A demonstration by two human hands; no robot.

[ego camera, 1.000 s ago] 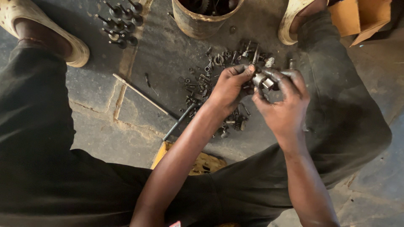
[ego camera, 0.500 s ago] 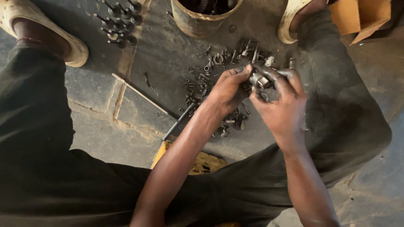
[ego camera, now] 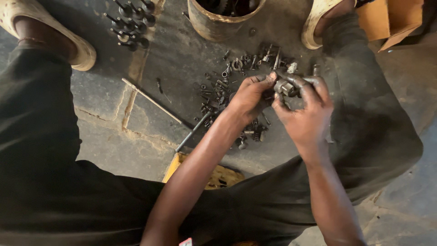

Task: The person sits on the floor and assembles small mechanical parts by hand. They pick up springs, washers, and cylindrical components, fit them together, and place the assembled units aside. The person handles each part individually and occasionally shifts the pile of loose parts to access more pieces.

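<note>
Pinching a small grey metal part (ego camera: 286,86) between them, right hand (ego camera: 306,114) and left hand (ego camera: 248,95) hover over the scrap pile (ego camera: 236,73). It looks hard, dense and greasy; grip its flat sides. Beyond the pile stands a bucket (ego camera: 218,23).

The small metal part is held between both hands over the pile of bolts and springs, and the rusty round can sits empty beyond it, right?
Not quite. In the head view the rusty round can isn't empty: dark metal pieces lie inside. Otherwise correct: the left hand and right hand hold the small metal part over the pile.
</note>
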